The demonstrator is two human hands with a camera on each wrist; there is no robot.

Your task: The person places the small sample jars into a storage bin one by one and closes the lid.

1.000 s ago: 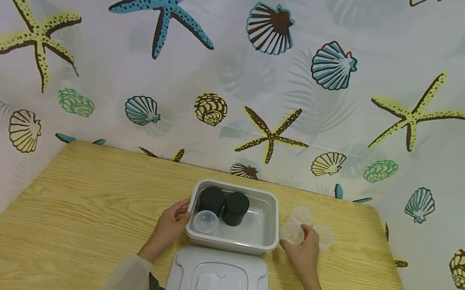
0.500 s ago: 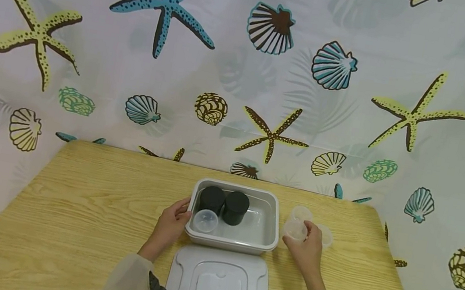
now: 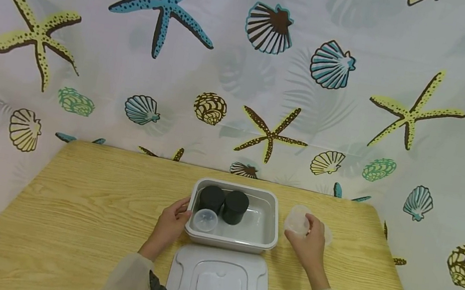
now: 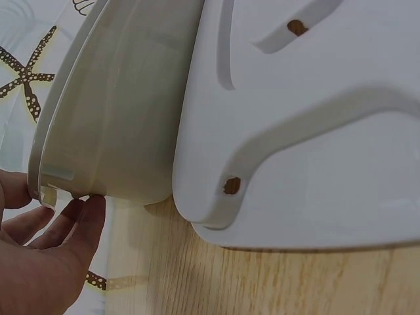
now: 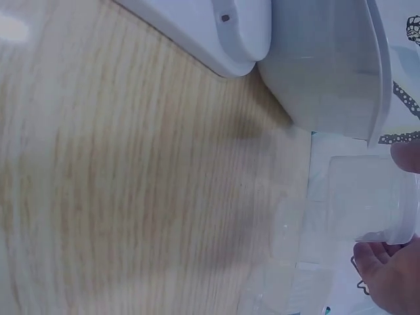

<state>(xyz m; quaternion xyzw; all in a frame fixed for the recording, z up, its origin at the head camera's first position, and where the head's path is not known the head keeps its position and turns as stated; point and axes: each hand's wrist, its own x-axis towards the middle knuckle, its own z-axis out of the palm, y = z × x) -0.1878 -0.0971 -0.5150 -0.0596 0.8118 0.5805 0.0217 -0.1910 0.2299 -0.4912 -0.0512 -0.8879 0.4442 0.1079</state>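
Head view: the right grip point(image 3: 311, 239) pinches a cup point(image 5: 361, 197) toward the bench's point(image 3: 111, 187) right edge. The box point(image 3: 260, 220) lies just left of that grip, long axis roughly parallel to the back edge, left rim held by the left grip point(image 3: 172, 221).

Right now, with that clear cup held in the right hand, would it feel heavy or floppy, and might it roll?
The clear cup is probably light, since its see-through walls look thin. It seems stiff: its rim shows no obvious bend where the right hand grips it. Its round shape suggests it could roll if laid sideways.
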